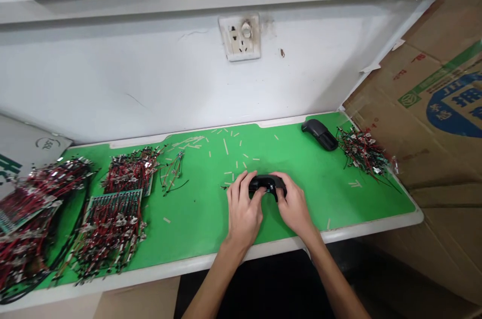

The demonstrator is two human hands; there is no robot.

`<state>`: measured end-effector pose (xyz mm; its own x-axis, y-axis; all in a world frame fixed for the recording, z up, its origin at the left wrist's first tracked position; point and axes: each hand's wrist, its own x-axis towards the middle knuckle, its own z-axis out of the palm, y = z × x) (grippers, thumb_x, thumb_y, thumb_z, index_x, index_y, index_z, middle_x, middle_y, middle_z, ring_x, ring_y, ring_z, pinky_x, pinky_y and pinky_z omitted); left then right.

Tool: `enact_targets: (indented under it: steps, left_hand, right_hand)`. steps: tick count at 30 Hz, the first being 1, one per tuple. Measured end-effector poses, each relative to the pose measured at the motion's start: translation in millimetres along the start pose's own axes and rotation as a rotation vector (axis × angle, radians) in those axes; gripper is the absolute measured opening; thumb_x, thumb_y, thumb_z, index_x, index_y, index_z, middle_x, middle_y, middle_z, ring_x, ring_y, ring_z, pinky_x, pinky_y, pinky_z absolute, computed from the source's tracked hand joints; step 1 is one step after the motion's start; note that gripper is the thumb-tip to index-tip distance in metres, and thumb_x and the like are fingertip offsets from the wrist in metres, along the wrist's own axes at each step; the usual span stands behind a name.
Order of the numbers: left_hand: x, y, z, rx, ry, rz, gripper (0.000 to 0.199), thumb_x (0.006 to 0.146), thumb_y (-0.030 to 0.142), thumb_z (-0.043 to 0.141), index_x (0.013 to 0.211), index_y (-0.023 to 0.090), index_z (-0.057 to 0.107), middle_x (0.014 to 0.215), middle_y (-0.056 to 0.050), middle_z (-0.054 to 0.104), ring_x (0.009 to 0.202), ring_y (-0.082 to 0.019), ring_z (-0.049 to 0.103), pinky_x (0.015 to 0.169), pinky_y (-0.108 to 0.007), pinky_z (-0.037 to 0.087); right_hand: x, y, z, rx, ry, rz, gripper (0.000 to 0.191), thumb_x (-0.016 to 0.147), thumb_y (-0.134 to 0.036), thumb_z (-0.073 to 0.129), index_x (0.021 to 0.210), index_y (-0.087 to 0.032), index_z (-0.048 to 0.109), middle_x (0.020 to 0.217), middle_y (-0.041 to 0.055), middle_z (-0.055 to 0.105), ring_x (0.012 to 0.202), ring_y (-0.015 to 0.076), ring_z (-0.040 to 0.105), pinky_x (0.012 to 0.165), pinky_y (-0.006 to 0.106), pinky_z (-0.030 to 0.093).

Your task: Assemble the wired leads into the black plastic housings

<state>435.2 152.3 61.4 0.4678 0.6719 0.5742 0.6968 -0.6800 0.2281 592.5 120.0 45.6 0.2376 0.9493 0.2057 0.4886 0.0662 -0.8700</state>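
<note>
A black curved plastic housing (266, 182) is held between my two hands, low over the green mat (203, 218). My left hand (244, 203) is closed on its left end, with the thumb pressed at the inner side of the curve. My right hand (293, 203) grips the right end, thumb also at the inner edge. Inside the curve a small part shows between the thumbs, too small to make out. Thin wire ends (223, 187) stick out left of my left fingers. A similar black curved housing (320, 134) lies at the back right.
Circuit boards with red and black wires (113, 228) are piled at the left. Another wire bundle (363, 151) lies at the right beside a cardboard box (425, 168). Loose wired pieces (175, 171) and small pale strips (226, 146) are scattered on the mat. A wall socket (241, 38) is behind.
</note>
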Motion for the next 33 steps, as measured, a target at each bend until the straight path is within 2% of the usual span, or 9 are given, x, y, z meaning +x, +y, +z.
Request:
enact_targets:
  steps: [5,12,15,19,22,27,33]
  left_hand:
    - [3.2,-2.4,-3.3,0.047,-0.094,0.03,0.038,0.086,-0.001,0.054,0.11,0.025,0.069,0.143,-0.013,0.058,0.137,-0.033,0.047,0.102,-0.058,0.043]
    - [15.8,-11.6,-11.6,0.055,-0.207,0.109,0.031,0.09,0.006,0.055,0.11,0.026,0.068,0.139,-0.012,0.062,0.131,-0.031,0.055,0.111,-0.063,0.032]
    - [22.4,-22.5,-13.1,-0.015,-0.24,0.131,0.029,0.096,0.015,0.054,0.123,0.024,0.061,0.137,-0.013,0.064,0.123,-0.028,0.062,0.11,-0.056,0.039]
    - [36.3,-37.8,-14.5,-0.086,-0.375,0.178,0.048,0.097,0.03,0.058,0.143,0.018,0.046,0.128,-0.014,0.069,0.112,-0.028,0.068,0.099,-0.045,0.051]
    - [44.3,-44.4,-11.9,-0.064,-0.483,0.226,0.045,0.097,0.033,0.056,0.139,0.018,0.052,0.12,-0.013,0.072,0.103,-0.027,0.072,0.088,-0.04,0.056]
    - [43.5,-45.3,-5.8,-0.08,-0.476,0.216,0.041,0.097,0.032,0.054,0.135,0.017,0.056,0.112,-0.01,0.074,0.095,-0.024,0.073,0.079,-0.036,0.058]
    - [42.4,-40.9,-8.8,-0.078,-0.44,0.188,0.043,0.095,0.034,0.057,0.136,0.02,0.057,0.12,-0.011,0.072,0.103,-0.027,0.072,0.088,-0.041,0.058]
  right_hand:
    - [0.5,0.1,-0.9,-0.005,-0.004,0.005,0.045,0.089,-0.011,0.041,0.128,-0.023,0.057,0.127,0.0082,0.067,0.115,0.026,0.065,0.101,0.041,0.05]
    - [0.6,0.9,-1.2,-0.015,-0.015,0.001,0.045,0.088,-0.011,0.041,0.129,-0.023,0.057,0.127,0.0081,0.067,0.116,0.0268,0.064,0.104,0.043,0.048]
    - [0.7,0.6,-1.8,0.0,-0.013,-0.018,0.046,0.088,-0.01,0.041,0.129,-0.023,0.057,0.127,0.0084,0.067,0.117,0.0264,0.063,0.104,0.042,0.048]
    - [0.7,1.4,-2.0,0.012,-0.032,-0.048,0.048,0.088,-0.009,0.04,0.131,-0.023,0.057,0.128,0.0085,0.065,0.118,0.0261,0.062,0.105,0.041,0.048]
    - [1.5,2.8,-1.8,0.019,-0.027,-0.047,0.048,0.088,-0.008,0.039,0.131,-0.023,0.057,0.127,0.0086,0.065,0.118,0.0263,0.062,0.105,0.042,0.048]
    - [4.6,3.6,-2.4,0.018,-0.029,-0.05,0.046,0.089,-0.008,0.04,0.127,-0.022,0.059,0.121,0.0093,0.066,0.112,0.0268,0.064,0.102,0.042,0.05]
    - [1.5,5.5,-1.6,0.001,-0.008,-0.058,0.047,0.088,-0.007,0.04,0.129,-0.022,0.058,0.123,0.0101,0.066,0.114,0.0273,0.064,0.101,0.043,0.051]
